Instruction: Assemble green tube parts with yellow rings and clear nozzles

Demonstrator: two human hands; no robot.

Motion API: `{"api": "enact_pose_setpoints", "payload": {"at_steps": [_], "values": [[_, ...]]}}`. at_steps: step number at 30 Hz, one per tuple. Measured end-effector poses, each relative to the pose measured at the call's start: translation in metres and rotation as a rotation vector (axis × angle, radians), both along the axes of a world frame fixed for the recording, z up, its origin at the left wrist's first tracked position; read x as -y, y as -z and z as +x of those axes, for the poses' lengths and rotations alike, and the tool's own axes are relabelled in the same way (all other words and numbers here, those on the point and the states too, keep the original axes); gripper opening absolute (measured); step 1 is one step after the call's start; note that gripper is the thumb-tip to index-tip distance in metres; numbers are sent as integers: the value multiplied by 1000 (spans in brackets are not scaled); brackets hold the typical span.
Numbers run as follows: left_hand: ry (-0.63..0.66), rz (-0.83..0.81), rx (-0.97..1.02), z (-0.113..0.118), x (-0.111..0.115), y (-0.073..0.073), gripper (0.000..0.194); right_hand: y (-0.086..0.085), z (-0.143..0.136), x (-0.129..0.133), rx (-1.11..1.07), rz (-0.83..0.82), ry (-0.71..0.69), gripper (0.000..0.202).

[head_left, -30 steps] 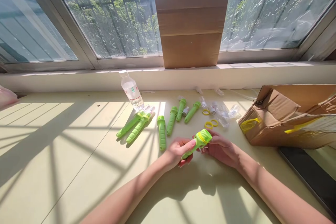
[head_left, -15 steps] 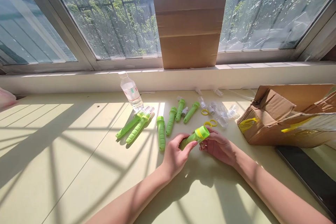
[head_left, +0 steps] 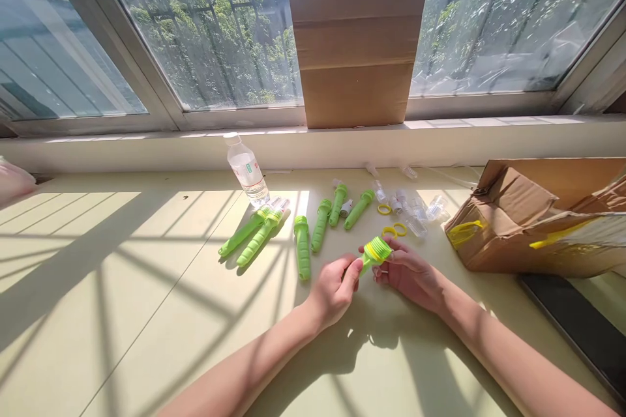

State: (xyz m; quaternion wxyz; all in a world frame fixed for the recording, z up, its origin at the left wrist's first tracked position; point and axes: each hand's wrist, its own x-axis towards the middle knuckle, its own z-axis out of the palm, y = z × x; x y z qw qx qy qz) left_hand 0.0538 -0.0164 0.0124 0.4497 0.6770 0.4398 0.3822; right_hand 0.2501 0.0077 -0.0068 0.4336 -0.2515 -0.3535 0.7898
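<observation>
My left hand [head_left: 337, 288] is closed around a green plastic handle [head_left: 368, 260] that widens to a screw-threaded end, tilted up to the right above the table. A yellow ring [head_left: 375, 253] sits around its threads. The curled fingers of my right hand [head_left: 409, 273] grip the threaded end from the right; some fingertips are hidden behind it. Just beyond lie loose yellow rings [head_left: 400, 229]. Several more ribbed green handles [head_left: 302, 249] lie to the left and behind, two of them with clear tips.
A water bottle [head_left: 247, 172] stands at the back left. Several clear plastic pieces [head_left: 415, 212] are scattered right of the handles. At the right sit an open cardboard box [head_left: 508, 241] and a flat black object [head_left: 577, 332]. The window sill [head_left: 235, 150] bounds the table behind.
My left hand has slid down and turned on the green handle, wrapping its lower part more tightly. My right hand stays at the threaded end. The view has shifted slightly.
</observation>
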Motion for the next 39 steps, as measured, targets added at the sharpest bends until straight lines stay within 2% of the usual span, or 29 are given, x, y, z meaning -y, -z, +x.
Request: {"api": "enact_pose_setpoints", "payload": {"at_steps": [3, 8, 17, 22, 26, 32, 36, 39], "values": [[22, -40, 49, 1, 1, -1, 37, -2, 1, 0, -4, 9, -40, 14], [16, -62, 97, 3, 3, -1, 35, -2, 2, -2, 2, -3, -54, 12], [26, -166, 100, 0, 2, -2, 41, 1, 4, -2, 44, 40, -46, 14], [34, -134, 93, 1, 4, -9, 43, 2, 3, -2, 37, 31, -35, 17], [32, -131, 77, 3, 3, -10, 53, 3, 4, -2, 33, -2, -24, 24], [114, -242, 138, 3, 1, -7, 60, 1, 4, -1, 10, -16, -43, 20], [150, -275, 187, 6, 2, -7, 51, 2, 4, -2, 9, -19, -66, 21], [76, -316, 206, 11, 4, -7, 46, 3, 4, -3, -4, -27, -70, 19]]}}
